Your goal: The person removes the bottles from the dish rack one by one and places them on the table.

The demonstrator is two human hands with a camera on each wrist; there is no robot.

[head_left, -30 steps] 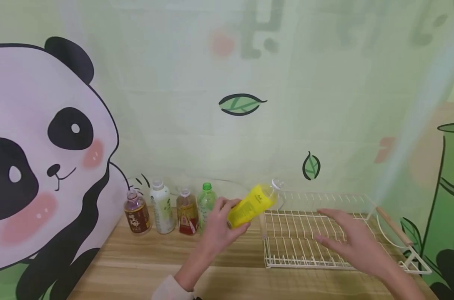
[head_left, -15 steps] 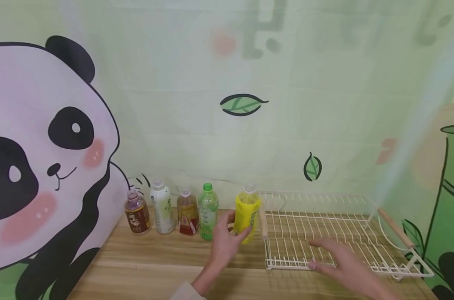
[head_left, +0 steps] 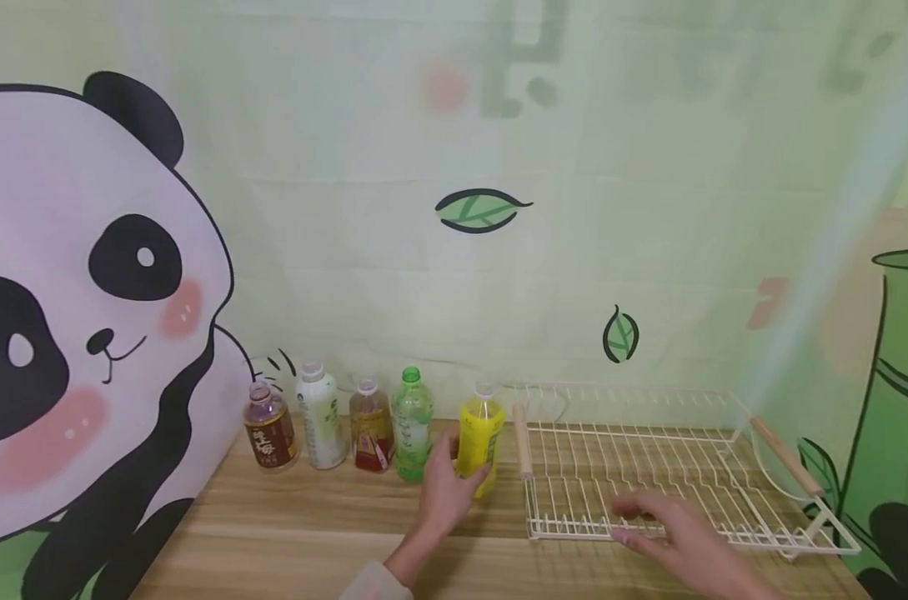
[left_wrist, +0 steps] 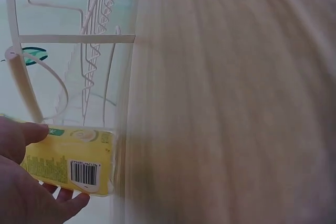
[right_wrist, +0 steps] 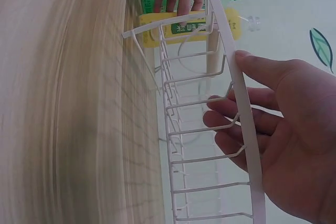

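In the head view my left hand (head_left: 446, 492) holds a yellow-labelled drink bottle (head_left: 482, 433) upright by its lower part. The left wrist view shows the thumb on one side of the bottle (left_wrist: 84, 156) and fingertips on the other, its base right at the table surface. My right hand (head_left: 674, 529) hangs over the front of a white wire rack (head_left: 626, 537), fingers loosely bent and holding nothing. In the right wrist view its thumb overlaps the rack's front rail (right_wrist: 244, 108). A green bottle (head_left: 412, 425) stands just left of the left hand.
Left of the green bottle stand a bottle with red-brown label (head_left: 371, 429), a white bottle (head_left: 321, 421) and a dark-labelled bottle (head_left: 271, 433), in a row on the wooden table (head_left: 288, 533). The rack has wooden handles (head_left: 524, 442). A printed panda backdrop (head_left: 348, 250) hangs behind.
The tilted yellow-labelled bottle has been turned upright and brought down left to the table beside the green bottle, in my left hand. My right hand has moved slightly lower and left.
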